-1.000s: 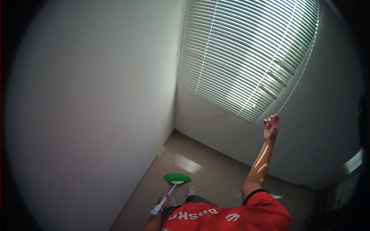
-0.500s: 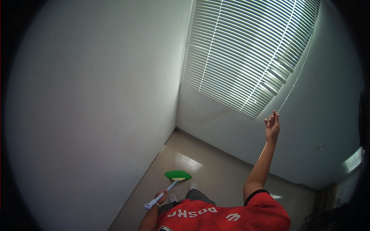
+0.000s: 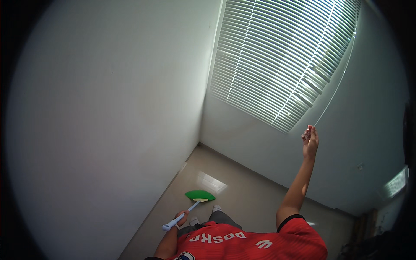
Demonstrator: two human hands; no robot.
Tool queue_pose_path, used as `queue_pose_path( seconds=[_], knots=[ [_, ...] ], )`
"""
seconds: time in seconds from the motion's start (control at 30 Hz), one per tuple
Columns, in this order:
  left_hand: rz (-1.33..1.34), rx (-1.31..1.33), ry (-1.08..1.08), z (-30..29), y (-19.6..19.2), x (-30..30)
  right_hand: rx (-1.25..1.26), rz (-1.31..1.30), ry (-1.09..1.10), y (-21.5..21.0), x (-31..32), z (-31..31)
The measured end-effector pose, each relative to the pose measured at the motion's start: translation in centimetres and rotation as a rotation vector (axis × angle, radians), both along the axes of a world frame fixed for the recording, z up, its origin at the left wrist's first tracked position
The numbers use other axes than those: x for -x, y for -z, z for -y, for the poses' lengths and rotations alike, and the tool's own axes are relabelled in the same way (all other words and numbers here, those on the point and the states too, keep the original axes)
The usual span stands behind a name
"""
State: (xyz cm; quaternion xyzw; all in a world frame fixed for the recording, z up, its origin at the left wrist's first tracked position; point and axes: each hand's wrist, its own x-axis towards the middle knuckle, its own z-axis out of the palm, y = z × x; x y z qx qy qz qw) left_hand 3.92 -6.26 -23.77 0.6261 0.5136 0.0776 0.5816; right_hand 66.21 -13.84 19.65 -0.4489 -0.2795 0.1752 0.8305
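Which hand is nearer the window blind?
Right. The right hand is raised near the blind, holding its cord; the left hand is well below, around the broom handle.

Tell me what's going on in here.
A person in a red short-sleeved shirt has a left-hand grip on the pale blue handle of a broom, its green fan-shaped head low by the glossy beige floor. The raised right-hand grip pinches a thin pale cord beside the white slatted window blind. The blind is down, light showing between its slats.
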Motion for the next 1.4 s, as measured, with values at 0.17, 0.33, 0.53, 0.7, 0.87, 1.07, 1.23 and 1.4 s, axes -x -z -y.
queue_pose_path(
  seconds=[0.17, 0.33, 0.53, 0.7, 0.87, 1.07, 1.23, 1.4],
  knots=[
    [-0.041, 0.001, 0.021, -0.2, 1.0, -0.3, 0.029, 0.102, 0.259, 0.8, -0.7, 0.1],
    [-0.051, -0.066, -0.003, 0.1, 2.6, 0.4, -0.011, 0.021, 0.096, -0.8, 1.1, -1.0],
    [-0.044, -0.091, 0.001, 0.2, 1.8, 0.1, -0.049, 0.020, 0.054, -0.1, -0.1, -0.7],
    [-0.018, -0.114, 0.002, 0.7, 1.6, 0.4, -0.101, -0.002, 0.068, 0.4, -0.6, -1.1],
    [-0.012, -0.046, -0.028, 0.8, 1.2, 0.2, -0.083, 0.019, 0.079, 0.5, -0.8, -0.9],
    [0.005, -0.103, 0.003, 0.9, 0.9, 0.4, -0.074, 0.083, 0.141, 0.2, 0.7, -1.4],
    [0.002, -0.087, 0.001, 0.9, 0.9, 0.8, -0.113, 0.153, 0.035, 0.8, 0.3, -0.6],
    [0.004, -0.083, -0.026, 1.6, 1.6, 1.3, -0.110, 0.139, 0.160, 0.5, 1.3, -1.3]
  ],
)
